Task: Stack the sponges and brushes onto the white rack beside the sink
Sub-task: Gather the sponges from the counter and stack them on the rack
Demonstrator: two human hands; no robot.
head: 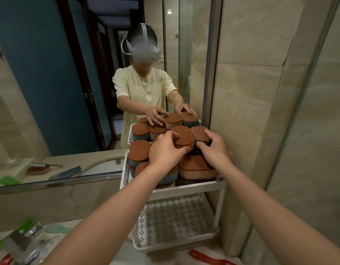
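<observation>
Two bare arms reach forward from 6 o'clock toward the top tier of the white rack (186,189). At 11 o'clock from the rack's middle, the left hand (166,150) lies palm down with fingers curled over a brown-topped sponge (183,137) on the heap, thumb against its near edge, grasping it. Just beside it at 1 o'clock, the right hand (216,148) grips a second sponge (200,133), fingers wrapped over its far side and thumb pressed on its dark front. These two sponges touch each other and sit highest on the pile.

Many more sponges fill the top tier, stacked in layers: one with a blue-grey base (139,153) at 9 o'clock, another under the left wrist (165,177), and a tan-sided one (196,167) at 3 o'clock beneath the right hand. Below, the rack's perforated lower shelf (175,220) holds nothing visible.

Far at 9 o'clock, the mirror (50,92) behind the rack reflects the stack and a brush (39,168) lying on the counter. At 7 o'clock a chrome tap (25,243) appears blurred, and at 5 o'clock a red strap (205,257) lies on the counter by the rack's foot.
</observation>
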